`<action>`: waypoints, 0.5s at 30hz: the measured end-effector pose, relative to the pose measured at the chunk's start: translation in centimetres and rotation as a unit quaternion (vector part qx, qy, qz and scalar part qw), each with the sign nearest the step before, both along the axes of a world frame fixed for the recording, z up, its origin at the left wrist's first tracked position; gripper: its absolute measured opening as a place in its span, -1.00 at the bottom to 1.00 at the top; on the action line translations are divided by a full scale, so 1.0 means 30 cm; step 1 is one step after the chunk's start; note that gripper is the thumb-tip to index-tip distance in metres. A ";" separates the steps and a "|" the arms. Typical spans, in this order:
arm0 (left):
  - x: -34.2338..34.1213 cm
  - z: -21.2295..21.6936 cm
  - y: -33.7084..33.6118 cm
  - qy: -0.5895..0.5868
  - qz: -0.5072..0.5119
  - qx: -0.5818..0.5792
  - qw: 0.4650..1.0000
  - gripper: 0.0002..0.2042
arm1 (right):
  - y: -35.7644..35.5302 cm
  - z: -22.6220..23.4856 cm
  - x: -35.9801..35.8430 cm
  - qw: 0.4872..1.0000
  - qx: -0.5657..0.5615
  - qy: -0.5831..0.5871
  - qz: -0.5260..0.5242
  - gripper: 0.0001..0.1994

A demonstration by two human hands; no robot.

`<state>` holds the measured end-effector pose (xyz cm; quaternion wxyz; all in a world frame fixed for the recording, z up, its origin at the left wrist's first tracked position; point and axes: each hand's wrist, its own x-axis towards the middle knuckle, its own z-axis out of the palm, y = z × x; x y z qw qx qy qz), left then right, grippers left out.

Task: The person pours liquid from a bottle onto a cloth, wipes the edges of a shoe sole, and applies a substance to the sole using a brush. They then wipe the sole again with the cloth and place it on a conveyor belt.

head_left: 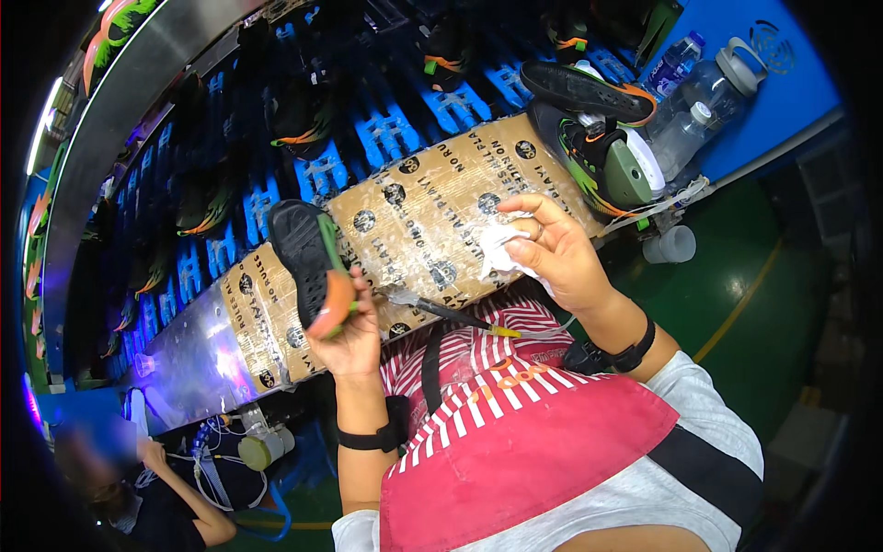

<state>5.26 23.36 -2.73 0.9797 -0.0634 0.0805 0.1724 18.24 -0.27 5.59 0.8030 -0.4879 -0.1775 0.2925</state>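
Note:
My left hand (351, 339) grips a shoe sole (300, 241) by its orange end. The sole is black with a green side band, and it is tilted up over the left part of the cardboard-covered bench (368, 216). Pinched between the fingers of my right hand (566, 260) is a crumpled white cloth (498, 247), just above the bench. Between my hands a brush (441, 310) with a dark handle and yellow tip lies across the bench's near edge. Neither hand touches it.
Beyond the bench runs a rack with blue holders (386, 133) carrying several dark shoes. A shoe on a green last (625, 175), another black sole (589, 92) and clear bottles (681, 138) stand at the right. A white cup (670, 245) hangs nearby. Another person (179, 501) is at lower left.

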 end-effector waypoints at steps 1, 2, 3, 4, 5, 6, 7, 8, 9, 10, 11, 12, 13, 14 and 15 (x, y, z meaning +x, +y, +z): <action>-0.003 -0.017 0.011 -0.007 0.004 -0.013 1.000 -0.39 | 0.003 0.007 -0.003 1.000 -0.003 -0.003 0.001 -0.67; -0.007 -0.030 0.013 0.024 -0.004 0.004 1.000 -0.39 | 0.006 0.016 -0.006 1.000 -0.003 -0.005 0.009 -0.65; 0.001 -0.010 0.005 0.055 -0.014 0.021 0.998 -0.38 | 0.008 0.020 -0.007 1.000 -0.004 -0.006 0.016 -0.62; -0.007 -0.001 0.001 0.053 -0.012 0.018 0.998 -0.38 | 0.012 0.017 -0.008 1.000 -0.010 -0.005 0.013 -0.66; -0.023 0.005 -0.003 0.091 -0.026 0.083 0.992 -0.38 | 0.012 0.019 -0.009 1.000 -0.012 -0.006 0.015 -0.66; -0.039 0.015 -0.010 0.128 -0.040 0.147 0.980 -0.37 | 0.010 0.023 -0.007 0.999 -0.021 -0.033 0.014 -0.70; -0.062 0.032 -0.022 0.127 -0.038 0.146 0.980 -0.37 | 0.009 0.026 -0.007 0.998 -0.031 -0.059 0.014 -0.74; -0.089 0.054 -0.042 0.140 -0.032 0.199 0.969 -0.37 | 0.011 0.032 -0.005 0.998 -0.031 -0.059 0.016 -0.74; -0.121 0.068 -0.061 0.154 -0.025 0.252 0.955 -0.36 | 0.020 0.041 -0.007 0.997 -0.032 -0.070 0.012 -0.77; -0.147 0.073 -0.079 0.199 0.015 0.243 0.949 -0.37 | 0.030 0.047 -0.014 0.996 -0.032 -0.081 0.009 -0.80; -0.178 0.079 -0.091 0.194 0.009 0.288 0.938 -0.38 | 0.042 0.048 -0.026 0.996 -0.032 -0.081 0.013 -0.80; -0.195 0.108 -0.113 0.196 0.019 0.290 0.937 -0.38 | 0.061 0.052 -0.039 0.996 -0.037 -0.074 0.035 -0.79; -0.193 0.139 -0.137 0.199 0.022 0.292 0.935 -0.38 | 0.075 0.056 -0.042 0.996 -0.044 -0.064 0.050 -0.79; -0.199 0.148 -0.153 0.214 0.005 0.294 0.932 -0.39 | 0.096 0.065 -0.055 0.996 -0.036 -0.051 0.068 -0.80; -0.222 0.155 -0.171 0.227 -0.008 0.295 0.928 -0.40 | 0.115 0.079 -0.078 0.994 -0.033 -0.061 0.087 -0.81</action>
